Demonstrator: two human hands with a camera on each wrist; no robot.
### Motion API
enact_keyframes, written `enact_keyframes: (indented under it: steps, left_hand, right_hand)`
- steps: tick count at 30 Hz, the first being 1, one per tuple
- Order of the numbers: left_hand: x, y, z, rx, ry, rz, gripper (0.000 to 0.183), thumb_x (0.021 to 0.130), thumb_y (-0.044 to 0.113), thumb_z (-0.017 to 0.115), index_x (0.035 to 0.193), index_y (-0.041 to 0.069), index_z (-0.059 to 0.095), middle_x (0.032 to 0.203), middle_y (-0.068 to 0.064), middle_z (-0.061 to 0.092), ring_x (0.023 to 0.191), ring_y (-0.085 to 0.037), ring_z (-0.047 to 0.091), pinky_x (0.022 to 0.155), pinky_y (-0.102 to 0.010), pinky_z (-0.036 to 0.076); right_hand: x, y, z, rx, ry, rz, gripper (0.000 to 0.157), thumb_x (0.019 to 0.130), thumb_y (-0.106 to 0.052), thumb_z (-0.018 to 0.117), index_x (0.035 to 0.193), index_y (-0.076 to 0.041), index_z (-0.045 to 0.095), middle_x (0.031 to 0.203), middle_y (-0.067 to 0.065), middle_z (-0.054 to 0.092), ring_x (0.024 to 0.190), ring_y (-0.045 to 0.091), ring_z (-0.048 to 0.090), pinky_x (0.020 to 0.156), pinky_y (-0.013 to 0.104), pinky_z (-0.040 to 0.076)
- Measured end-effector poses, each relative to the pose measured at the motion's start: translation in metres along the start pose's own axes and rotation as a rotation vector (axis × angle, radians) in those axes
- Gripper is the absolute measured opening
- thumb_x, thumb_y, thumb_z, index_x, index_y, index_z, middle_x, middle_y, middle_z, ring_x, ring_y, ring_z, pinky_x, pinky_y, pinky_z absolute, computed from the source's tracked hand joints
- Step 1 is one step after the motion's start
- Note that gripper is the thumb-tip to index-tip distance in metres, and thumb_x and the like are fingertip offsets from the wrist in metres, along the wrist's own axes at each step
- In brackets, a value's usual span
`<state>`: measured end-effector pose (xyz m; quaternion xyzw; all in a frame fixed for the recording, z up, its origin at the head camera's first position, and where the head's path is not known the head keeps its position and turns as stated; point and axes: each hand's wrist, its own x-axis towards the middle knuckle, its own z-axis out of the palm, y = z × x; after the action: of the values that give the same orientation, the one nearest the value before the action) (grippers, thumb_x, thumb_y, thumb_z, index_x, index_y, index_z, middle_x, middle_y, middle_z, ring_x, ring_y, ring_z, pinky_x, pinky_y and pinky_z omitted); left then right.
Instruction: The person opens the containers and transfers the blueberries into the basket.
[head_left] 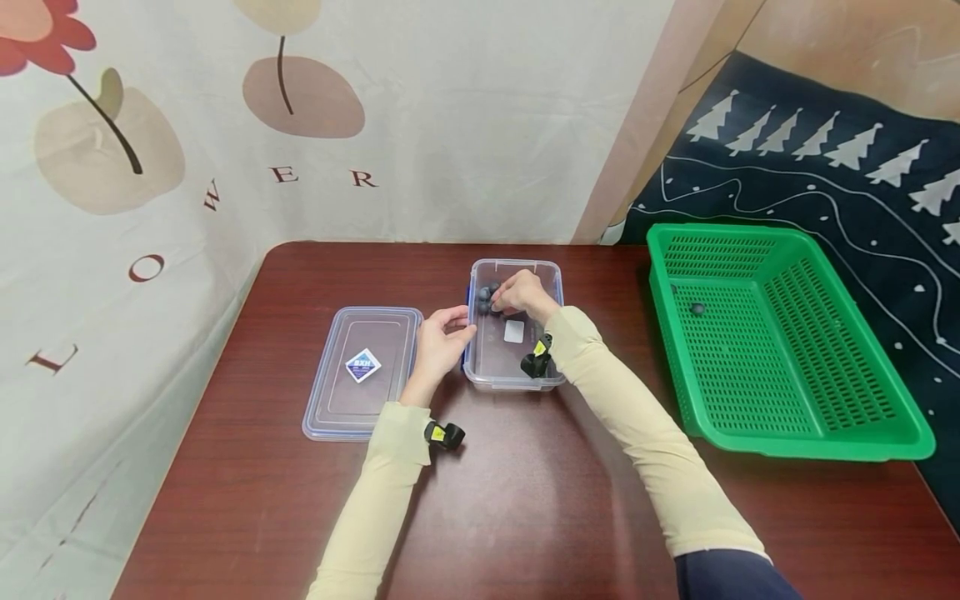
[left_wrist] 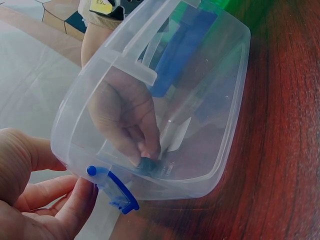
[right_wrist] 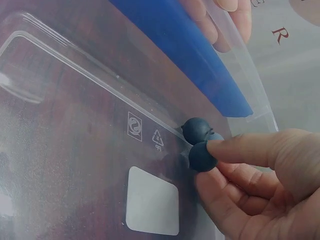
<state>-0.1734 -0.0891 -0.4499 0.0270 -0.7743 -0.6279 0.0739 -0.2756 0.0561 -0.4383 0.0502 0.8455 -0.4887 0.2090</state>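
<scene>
A clear plastic container (head_left: 517,385) with blue side latches stands on the table in the head view. My left hand (head_left: 444,343) grips its left side, thumb and fingers right at the rim by the blue latch (left_wrist: 120,192). Inside the container, my right hand (head_left: 527,295) pinches a dark blueberry (right_wrist: 202,158) between thumb and fingers, low near the floor. Another blueberry (right_wrist: 196,130) lies right beside it against the wall. From above, several blueberries (head_left: 483,300) cluster at the container's left side, partly hidden by the right hand.
Left of the container lies its clear lid (head_left: 337,408), flat, with a blue and white label. On the right stands a green perforated basket (head_left: 810,446), with a dark blueberry (head_left: 697,308) on its floor. A printed cloth (head_left: 480,125) hangs behind the table.
</scene>
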Motion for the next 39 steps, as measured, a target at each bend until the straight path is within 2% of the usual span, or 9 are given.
enact_keyframes:
  steps: [7,14,22,26,28,34,39]
  left_hand:
    - [-0.001,0.0,0.001,-0.006,-0.001,0.011,0.031,0.078,-0.011,0.065,0.108,-0.014,0.062,0.103,-0.027,0.061,0.096,-0.036,0.062,0.084,-0.03,0.056]
    - [-0.001,-0.001,0.001,-0.002,-0.003,0.009,0.031,0.077,-0.011,0.065,0.108,-0.014,0.062,0.103,-0.028,0.061,0.095,-0.037,0.062,0.084,-0.031,0.056]
    - [-0.002,0.0,0.002,0.006,-0.005,0.009,0.031,0.077,-0.01,0.065,0.108,-0.014,0.062,0.103,-0.027,0.061,0.095,-0.037,0.062,0.084,-0.031,0.056]
    - [-0.002,0.0,0.001,-0.003,-0.007,-0.002,0.031,0.078,-0.01,0.065,0.109,-0.015,0.061,0.104,-0.028,0.061,0.096,-0.037,0.062,0.085,-0.031,0.056]
    - [-0.001,0.0,0.001,-0.006,-0.006,-0.006,0.031,0.078,-0.011,0.065,0.109,-0.015,0.061,0.105,-0.028,0.061,0.097,-0.037,0.062,0.085,-0.031,0.056]
    - [-0.001,0.0,0.0,-0.002,-0.007,0.002,0.032,0.077,-0.012,0.064,0.109,-0.015,0.061,0.105,-0.028,0.061,0.097,-0.037,0.062,0.085,-0.031,0.055]
    - [0.0,0.0,0.0,0.008,-0.01,0.004,0.032,0.078,-0.011,0.064,0.11,-0.014,0.061,0.104,-0.028,0.062,0.097,-0.037,0.062,0.086,-0.033,0.055]
  right_hand:
    - [-0.007,-0.004,-0.011,0.056,-0.009,-0.027,0.02,0.077,0.002,0.07,0.096,0.006,0.069,0.095,0.016,0.069,0.072,0.014,0.064,0.074,0.025,0.058]
    - [-0.014,-0.012,-0.028,0.102,-0.011,-0.067,0.024,0.08,0.0,0.068,0.103,0.007,0.068,0.106,0.018,0.066,0.095,0.03,0.066,0.089,0.038,0.054]
    - [-0.027,-0.02,-0.053,0.221,0.002,-0.064,0.029,0.081,0.0,0.069,0.108,0.008,0.065,0.109,0.018,0.065,0.096,0.025,0.066,0.09,0.035,0.054]
    - [-0.037,-0.024,-0.07,0.232,-0.002,-0.082,0.031,0.083,0.0,0.066,0.112,0.009,0.062,0.116,0.02,0.061,0.105,0.031,0.061,0.095,0.037,0.051]
    - [-0.041,-0.025,-0.079,0.204,0.005,-0.088,0.03,0.085,-0.002,0.065,0.113,0.007,0.062,0.118,0.019,0.06,0.108,0.033,0.06,0.096,0.037,0.05]
    - [-0.053,-0.026,-0.107,0.184,0.044,-0.099,0.032,0.087,-0.006,0.065,0.117,0.005,0.061,0.118,0.018,0.057,0.105,0.032,0.06,0.094,0.033,0.051]
    - [-0.067,-0.021,-0.137,0.234,0.077,-0.137,0.036,0.087,-0.005,0.065,0.119,0.008,0.058,0.105,0.011,0.062,0.086,0.016,0.066,0.09,0.031,0.052]
